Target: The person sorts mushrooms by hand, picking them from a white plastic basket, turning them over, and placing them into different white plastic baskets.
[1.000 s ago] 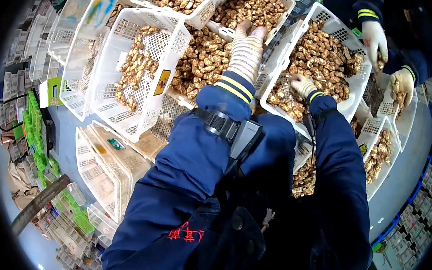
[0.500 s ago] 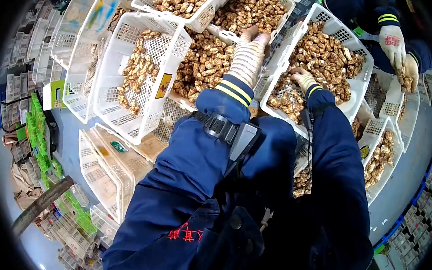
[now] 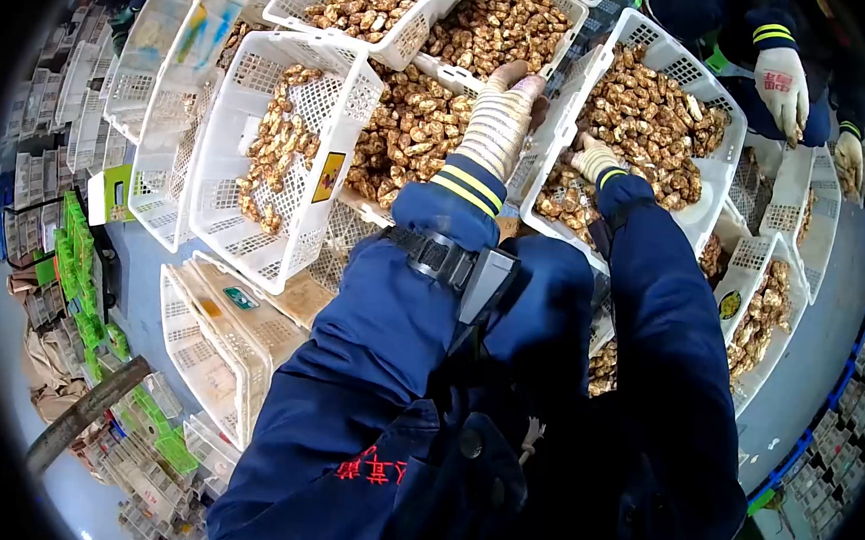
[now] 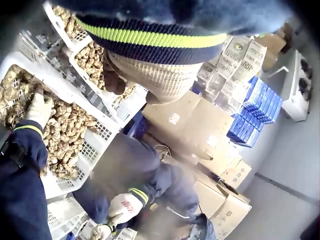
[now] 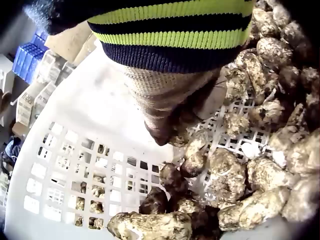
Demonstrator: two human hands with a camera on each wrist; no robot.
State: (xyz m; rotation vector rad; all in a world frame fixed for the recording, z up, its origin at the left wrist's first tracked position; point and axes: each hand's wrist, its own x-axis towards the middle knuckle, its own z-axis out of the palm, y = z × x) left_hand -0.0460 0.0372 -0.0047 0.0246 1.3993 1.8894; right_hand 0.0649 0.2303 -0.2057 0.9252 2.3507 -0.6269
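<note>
Brown-and-cream, stubby lumps that look like mushrooms (image 3: 654, 115) fill a white slatted crate (image 3: 709, 221). My right hand (image 3: 593, 161) reaches into that crate at its near left side, in a striped knit glove with dark fingertips. The right wrist view has those fingertips pointing down, right at several lumps (image 5: 197, 142); the glove hides what lies under the palm. My left hand (image 3: 509, 115), gloved alike, is over the rim between the middle crates, its dark fingers bent loosely. In the left wrist view, nothing shows between the left fingers (image 4: 114, 82).
Another crate (image 3: 300, 231), partly filled, stands tilted at left. More lump-filled crates stand at the top and right. A second person's gloved hand (image 3: 784, 89) hovers beyond the right crate. Stacked cartons (image 4: 187, 120) and blue boxes (image 4: 262, 102) stand further off.
My right hand has drawn slightly left within the crate. The left hand has shifted slightly down and right in view. The other person's hands came together, then parted.
</note>
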